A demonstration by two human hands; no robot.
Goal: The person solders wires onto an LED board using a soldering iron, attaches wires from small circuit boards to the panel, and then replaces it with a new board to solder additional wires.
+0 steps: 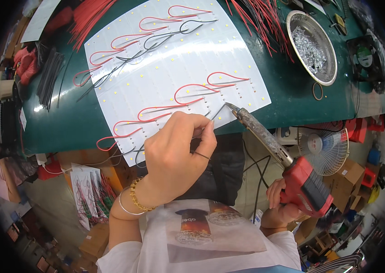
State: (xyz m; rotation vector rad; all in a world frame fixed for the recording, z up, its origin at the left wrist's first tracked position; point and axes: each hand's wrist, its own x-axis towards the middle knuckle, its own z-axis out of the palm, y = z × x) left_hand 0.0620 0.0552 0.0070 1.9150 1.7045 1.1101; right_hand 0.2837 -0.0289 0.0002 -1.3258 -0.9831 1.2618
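A white LED circuit board panel (156, 86) with small yellow chips lies on the green table. Looped red wires (197, 85) and black wires are attached along it in two rows. Over the panel's near edge, my left hand (178, 145) pinches a black wire (218, 112) between thumb and fingertips; one end of it reaches the board. My right hand (283, 200) grips the red handle of a soldering gun (304, 186). Its tip meets the board area right beside the end of that wire; whether they touch is too small to tell.
Bundles of red wires (90, 18) and black wires (50, 79) lie at the left on the green table (65, 132). A metal bowl (291, 22) of small clear pieces stands at the right, near a rubber band (317, 91) and a black fan (365, 57). Below the table edge stands a white fan (322, 145).
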